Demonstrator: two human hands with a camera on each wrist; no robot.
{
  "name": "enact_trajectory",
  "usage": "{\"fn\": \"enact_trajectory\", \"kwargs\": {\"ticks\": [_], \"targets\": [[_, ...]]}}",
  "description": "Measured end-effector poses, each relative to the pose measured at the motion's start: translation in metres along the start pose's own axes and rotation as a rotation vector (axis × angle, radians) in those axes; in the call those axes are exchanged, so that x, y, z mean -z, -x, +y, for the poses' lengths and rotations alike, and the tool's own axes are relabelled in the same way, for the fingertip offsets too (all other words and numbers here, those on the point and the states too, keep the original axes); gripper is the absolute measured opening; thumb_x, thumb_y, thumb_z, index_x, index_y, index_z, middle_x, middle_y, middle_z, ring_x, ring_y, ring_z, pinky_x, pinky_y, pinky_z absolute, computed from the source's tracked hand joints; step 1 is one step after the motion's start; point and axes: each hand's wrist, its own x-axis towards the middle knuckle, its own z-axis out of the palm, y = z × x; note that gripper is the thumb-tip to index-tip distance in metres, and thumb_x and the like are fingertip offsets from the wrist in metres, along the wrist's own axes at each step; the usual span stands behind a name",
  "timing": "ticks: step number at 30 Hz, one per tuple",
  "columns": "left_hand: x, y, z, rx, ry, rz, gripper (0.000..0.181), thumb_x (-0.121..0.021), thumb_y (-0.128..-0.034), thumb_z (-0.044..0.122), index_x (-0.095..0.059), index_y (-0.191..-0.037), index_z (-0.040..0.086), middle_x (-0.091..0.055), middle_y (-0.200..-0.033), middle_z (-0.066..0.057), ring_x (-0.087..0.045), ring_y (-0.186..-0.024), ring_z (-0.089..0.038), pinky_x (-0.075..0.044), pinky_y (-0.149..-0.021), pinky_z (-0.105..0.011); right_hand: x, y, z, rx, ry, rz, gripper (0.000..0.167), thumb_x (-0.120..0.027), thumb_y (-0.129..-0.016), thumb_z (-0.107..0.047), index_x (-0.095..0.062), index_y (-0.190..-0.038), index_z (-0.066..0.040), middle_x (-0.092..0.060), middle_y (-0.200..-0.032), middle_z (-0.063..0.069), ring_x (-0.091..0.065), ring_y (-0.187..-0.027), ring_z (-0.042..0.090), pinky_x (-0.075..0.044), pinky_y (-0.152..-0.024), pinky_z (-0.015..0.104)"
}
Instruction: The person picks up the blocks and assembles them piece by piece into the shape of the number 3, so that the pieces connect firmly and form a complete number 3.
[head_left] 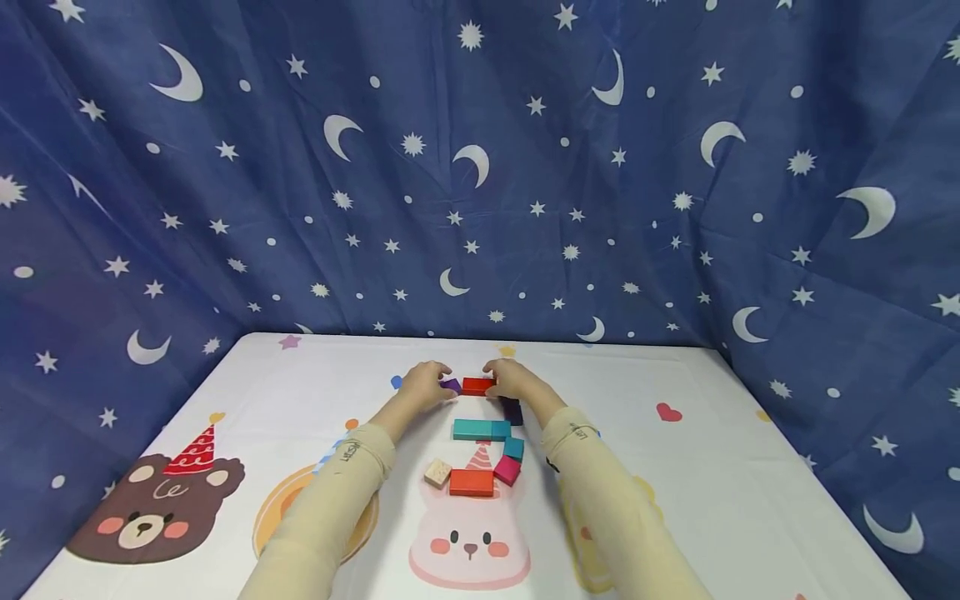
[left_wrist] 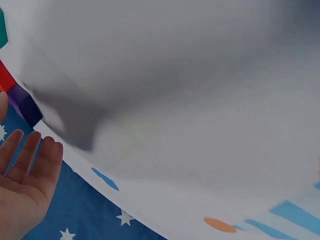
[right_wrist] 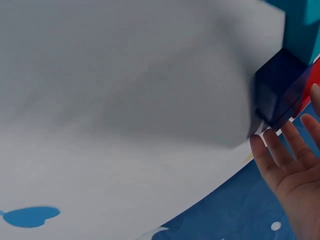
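Note:
At the far side of the table my left hand [head_left: 423, 387] reaches in beside a small purple block [head_left: 451, 386]. Its fingers are spread and relaxed around the block, thumb on the near side; whether they touch it I cannot tell. Right of the purple block lies a red block [head_left: 477, 387]. My right hand [head_left: 519, 382] hovers about the red block's right end, above a dark navy block [head_left: 512, 411]. In the right wrist view its loosely extended fingers [right_wrist: 295, 147] are near the navy block [right_wrist: 280, 90], without a visible grip.
Nearer me lie a teal block [head_left: 471, 430], a darker teal cube [head_left: 513, 448], a magenta cube [head_left: 507, 471], an orange-red block [head_left: 472, 482] and a pale wooden cube [head_left: 437, 472]. A printed white cloth [head_left: 720, 483] covers the table; a blue starry curtain [head_left: 525, 275] hangs behind.

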Motion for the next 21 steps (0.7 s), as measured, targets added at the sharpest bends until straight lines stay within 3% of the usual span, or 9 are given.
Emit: {"fn": "enact_trajectory", "kwargs": {"ticks": [4, 11, 21], "targets": [[0.008, 0.005, -0.007, -0.001, 0.007, 0.036, 0.041, -0.073, -0.0808, 0.02, -0.064, -0.116, 0.0, -0.067, -0.112, -0.019, -0.061, -0.105, -0.032, -0.048, -0.092, -0.045, 0.003, 0.006, 0.006, 0.023, -0.027, 0.04, 0.038, -0.066, -0.087, -0.011, -0.059, -0.123, -0.002, -0.062, -0.117, 0.018, -0.058, -0.107, 0.028, -0.046, -0.099, 0.04], [0.014, 0.01, -0.018, -0.005, -0.017, 0.076, 0.037, -0.07, -0.0821, 0.023, -0.066, -0.112, 0.001, -0.068, -0.108, -0.018, -0.063, -0.1, -0.032, -0.049, -0.087, -0.045, 0.012, 0.019, 0.014, -0.006, -0.028, 0.031, 0.034, -0.062, -0.09, -0.014, -0.059, -0.122, -0.003, -0.062, -0.116, 0.017, -0.058, -0.107, 0.028, -0.046, -0.098, 0.042], [0.024, 0.022, -0.022, -0.038, -0.024, 0.116, 0.031, -0.067, -0.0845, 0.023, -0.069, -0.107, 0.001, -0.068, -0.103, -0.017, -0.063, -0.095, -0.031, -0.05, -0.084, -0.044, 0.02, 0.033, 0.014, 0.055, -0.051, 0.104, 0.035, -0.063, -0.089, -0.014, -0.06, -0.121, 0.0, -0.063, -0.116, 0.018, -0.058, -0.108, 0.031, -0.047, -0.097, 0.042]]}}
